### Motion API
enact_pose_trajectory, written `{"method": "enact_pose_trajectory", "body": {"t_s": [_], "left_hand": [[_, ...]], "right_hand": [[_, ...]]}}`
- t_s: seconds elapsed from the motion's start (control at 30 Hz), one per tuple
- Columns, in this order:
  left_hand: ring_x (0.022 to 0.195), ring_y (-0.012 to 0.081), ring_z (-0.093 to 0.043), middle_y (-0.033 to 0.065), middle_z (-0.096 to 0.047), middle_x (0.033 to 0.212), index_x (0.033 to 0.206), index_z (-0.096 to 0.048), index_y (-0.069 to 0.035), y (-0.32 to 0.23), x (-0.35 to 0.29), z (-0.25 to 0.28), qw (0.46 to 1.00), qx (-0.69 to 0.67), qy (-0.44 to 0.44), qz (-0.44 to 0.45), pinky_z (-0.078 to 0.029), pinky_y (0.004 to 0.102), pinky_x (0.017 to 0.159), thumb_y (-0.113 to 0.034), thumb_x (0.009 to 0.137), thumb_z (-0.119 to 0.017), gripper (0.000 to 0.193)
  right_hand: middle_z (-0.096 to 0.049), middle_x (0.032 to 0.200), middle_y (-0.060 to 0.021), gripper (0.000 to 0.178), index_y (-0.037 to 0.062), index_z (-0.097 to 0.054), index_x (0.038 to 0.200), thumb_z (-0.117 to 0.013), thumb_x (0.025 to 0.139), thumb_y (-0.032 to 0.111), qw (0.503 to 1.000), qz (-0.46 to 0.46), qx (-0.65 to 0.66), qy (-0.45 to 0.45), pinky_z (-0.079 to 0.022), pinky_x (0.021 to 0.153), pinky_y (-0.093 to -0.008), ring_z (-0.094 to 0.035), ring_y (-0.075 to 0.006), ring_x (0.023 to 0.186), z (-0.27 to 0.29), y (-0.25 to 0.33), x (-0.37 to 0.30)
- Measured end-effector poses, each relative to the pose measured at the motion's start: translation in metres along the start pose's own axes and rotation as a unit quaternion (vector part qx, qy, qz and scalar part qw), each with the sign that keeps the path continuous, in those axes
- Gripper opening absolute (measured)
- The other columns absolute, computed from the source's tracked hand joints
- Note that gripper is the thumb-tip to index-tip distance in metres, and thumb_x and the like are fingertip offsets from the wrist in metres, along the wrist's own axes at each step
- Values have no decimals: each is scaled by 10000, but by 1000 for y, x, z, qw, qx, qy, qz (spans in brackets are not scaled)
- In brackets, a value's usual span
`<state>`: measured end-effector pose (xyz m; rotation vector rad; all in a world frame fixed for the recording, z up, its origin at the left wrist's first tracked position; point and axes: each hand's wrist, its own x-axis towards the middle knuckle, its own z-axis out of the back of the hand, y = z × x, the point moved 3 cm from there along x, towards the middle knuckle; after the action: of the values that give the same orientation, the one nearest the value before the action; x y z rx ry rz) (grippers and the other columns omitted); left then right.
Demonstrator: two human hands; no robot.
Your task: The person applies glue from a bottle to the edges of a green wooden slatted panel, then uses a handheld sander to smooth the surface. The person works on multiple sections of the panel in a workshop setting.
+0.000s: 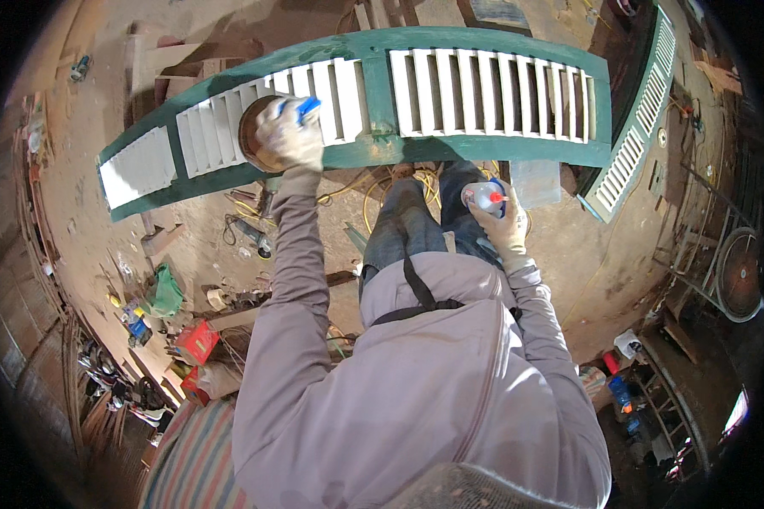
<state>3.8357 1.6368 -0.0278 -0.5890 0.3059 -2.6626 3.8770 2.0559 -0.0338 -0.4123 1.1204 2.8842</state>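
A long green shutter [372,102] with white slats lies across the front of me. Over its left half is my left hand [290,134], in a pale work glove, with the fingers closed around a small blue object [306,109] whose kind I cannot make out. Beside and partly under that hand is a round brown piece with a rim [250,136]; whether the hand also grips it is unclear. Just below the shutter's near edge, my gloved right hand [509,227] is wrapped round a clear plastic bottle [482,197] with a red nozzle.
A second green-and-white shutter [632,144] leans at the right. Yellow cord [372,204] and an angle grinder [255,239] lie on the floor near my legs. Red boxes [197,341] and a green cloth [165,291] are at the left; a wheel [738,273] stands far right.
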Motion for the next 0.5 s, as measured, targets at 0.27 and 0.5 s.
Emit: {"method": "enact_pose_trajectory", "body": {"t_s": [0.27,0.5], "left_hand": [[1030,304,-636,29,-730,1082,928,-823,-243,-71,58,-105,994,25,110,0,-514,443,924,-406,775,-802,225],[1110,304,-613,30,-724,1118,933,-818,-245,-78,86,-131,969,73,236,23,-500,428,969,-484,653,-906,379]], "right_hand": [[-721,1077,-164,658,101,-608,1291,-892,749,342,999,18,-2,43,-552,862,-428,-708,-343,987,30,-12,49],[-724,1080,-172,668,87,-606,1299,-890,752,347,997,-16,0,78,-553,875,-422,-711,-337,998,49,-47,80]]}}
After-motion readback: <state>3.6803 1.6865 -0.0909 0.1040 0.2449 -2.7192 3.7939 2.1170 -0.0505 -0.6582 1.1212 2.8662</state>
